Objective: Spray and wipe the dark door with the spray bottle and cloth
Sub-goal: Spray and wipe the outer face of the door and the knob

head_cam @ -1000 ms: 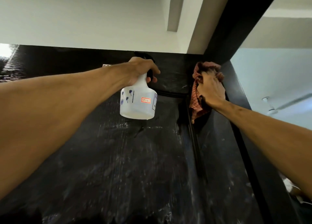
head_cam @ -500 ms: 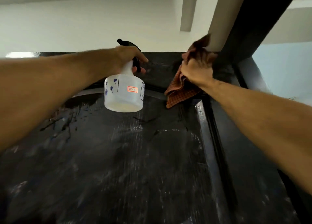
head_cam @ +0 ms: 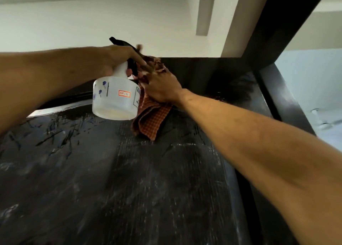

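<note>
My left hand [head_cam: 118, 59] grips the spray bottle [head_cam: 115, 98] by its neck. My right hand [head_cam: 162, 87], just beside it, presses the bunched cloth [head_cam: 151, 119] against the dark door [head_cam: 129, 180].

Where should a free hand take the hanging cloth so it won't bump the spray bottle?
Grip the cloth by its loose lower corner, coming from below and right. That checked fold hangs free against the door; its top is bunched in the right hand, and the spray bottle in the left hand crowds its left edge.
</note>
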A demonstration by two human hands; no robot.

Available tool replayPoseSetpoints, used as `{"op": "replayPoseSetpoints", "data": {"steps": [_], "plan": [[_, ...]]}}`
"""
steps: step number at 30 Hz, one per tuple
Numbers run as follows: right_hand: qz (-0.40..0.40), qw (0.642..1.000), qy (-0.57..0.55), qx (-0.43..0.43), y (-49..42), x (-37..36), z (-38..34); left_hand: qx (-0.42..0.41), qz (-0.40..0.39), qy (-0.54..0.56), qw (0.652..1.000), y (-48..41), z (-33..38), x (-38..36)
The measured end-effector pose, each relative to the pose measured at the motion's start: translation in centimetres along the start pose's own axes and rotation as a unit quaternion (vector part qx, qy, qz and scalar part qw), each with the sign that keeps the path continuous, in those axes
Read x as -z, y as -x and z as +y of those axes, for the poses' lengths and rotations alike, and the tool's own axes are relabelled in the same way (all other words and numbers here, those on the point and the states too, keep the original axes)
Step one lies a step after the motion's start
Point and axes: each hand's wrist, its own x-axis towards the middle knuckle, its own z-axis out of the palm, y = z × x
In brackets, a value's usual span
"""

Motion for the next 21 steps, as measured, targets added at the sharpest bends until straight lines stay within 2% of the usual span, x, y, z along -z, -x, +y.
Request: {"op": "replayPoseSetpoints", "data": {"steps": [1,3,7,9,11,14,15,18,19,20,21], "plan": [[-0.012,1.0,0.005,0.01,0.2,0.4,1.0,0.002,-0.006,0.004,1.0,-0.1,0.1,-0.4],[-0.018,0.999,0.001,-0.039,0.8,1.8,4.7,0.013,-0.023,-0.008,1.0,-0.3,0.2,-1.3],[0.071,0.966,-0.014,-0.249,6.0,4.8,14.3,0.026,-0.039,-0.006,0.999,0.0,0.2,-3.6],[0.088,0.948,-0.008,-0.305,8.4,5.2,15.8,0.022,-0.047,0.0,0.999,0.0,0.3,-4.8],[0.079,0.959,0.01,-0.272,9.4,4.7,14.4,0.018,-0.056,0.002,0.998,-0.1,0.7,-6.1],[0.048,0.988,0.023,-0.144,10.8,3.1,13.4,0.013,-0.07,0.014,0.997,0.1,0.9,-7.8],[0.048,0.989,0.027,-0.136,11.3,3.5,13.9,0.013,-0.075,0.021,0.997,0.3,0.9,-8.4],[0.104,0.96,0.017,-0.258,12.9,4.9,17.6,0.022,-0.104,0.029,0.994,0.6,0.5,-9.8],[0.1,0.95,0.013,-0.297,13.4,5.0,17.6,0.022,-0.109,0.03,0.993,0.6,0.5,-9.9],[0.078,0.949,0.017,-0.306,13.7,4.6,16.8,0.02,-0.108,0.033,0.993,0.8,0.4,-9.9],[0.054,0.958,0.025,-0.281,14.2,4.3,15.4,0.015,-0.104,0.037,0.994,0.9,0.4,-9.8]]}}
